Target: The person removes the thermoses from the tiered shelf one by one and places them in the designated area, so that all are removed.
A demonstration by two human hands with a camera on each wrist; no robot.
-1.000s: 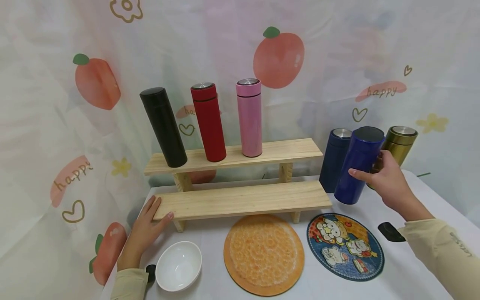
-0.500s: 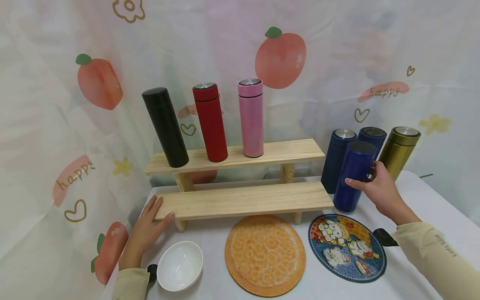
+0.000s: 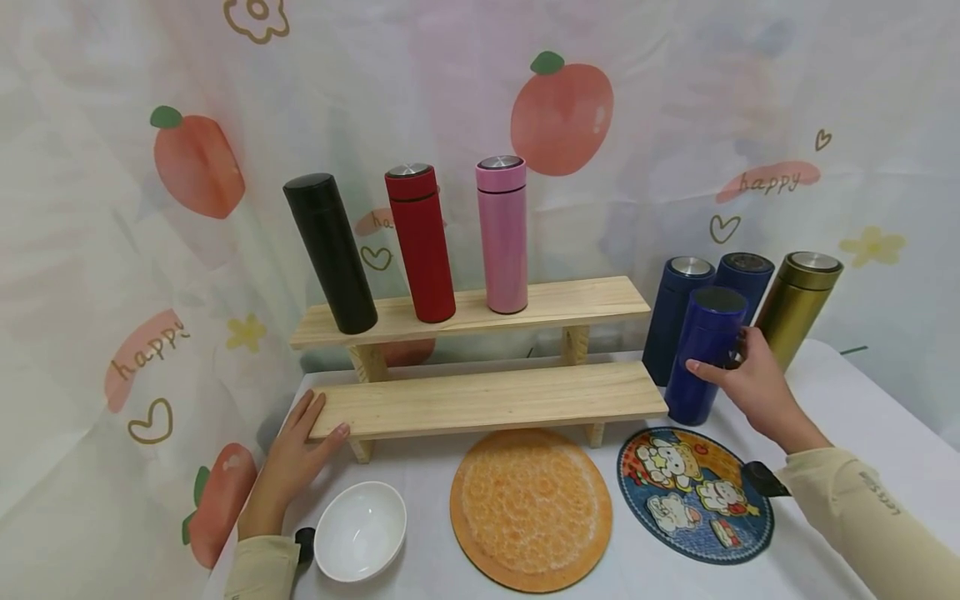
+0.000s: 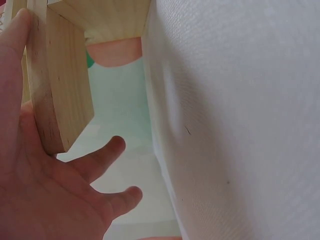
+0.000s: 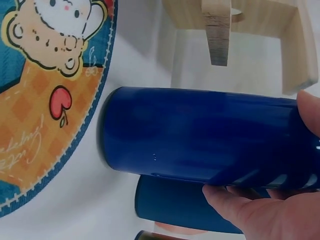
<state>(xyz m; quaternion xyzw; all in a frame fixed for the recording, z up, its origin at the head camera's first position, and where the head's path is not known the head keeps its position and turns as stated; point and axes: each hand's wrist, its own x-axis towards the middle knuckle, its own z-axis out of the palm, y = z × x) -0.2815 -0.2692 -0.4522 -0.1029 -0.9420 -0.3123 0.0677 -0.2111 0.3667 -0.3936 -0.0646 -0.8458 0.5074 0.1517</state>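
My right hand [image 3: 729,367] grips a glossy blue flask [image 3: 701,358] near its top; the flask stands on the white table just right of the lower shelf plank [image 3: 487,398]. The right wrist view shows the same blue flask [image 5: 200,135] with my fingers [image 5: 260,210] curled round it, another dark flask [image 5: 175,207] behind. My left hand [image 3: 321,419] rests with straight fingers on the left end of the lower plank. In the left wrist view my left hand [image 4: 45,190] lies against the plank's end [image 4: 57,90].
Black [image 3: 328,252], red [image 3: 420,243] and pink [image 3: 502,235] flasks stand on the upper shelf [image 3: 577,298]. Navy [image 3: 670,308], blue [image 3: 747,271] and gold [image 3: 797,300] flasks stand behind the held one. In front lie a white bowl [image 3: 360,531], an orange mat [image 3: 530,510] and a cartoon mat [image 3: 693,493].
The blue flask was tilted and raised in my right hand; it has come down and now stands upright on the table. The left hand has not moved.
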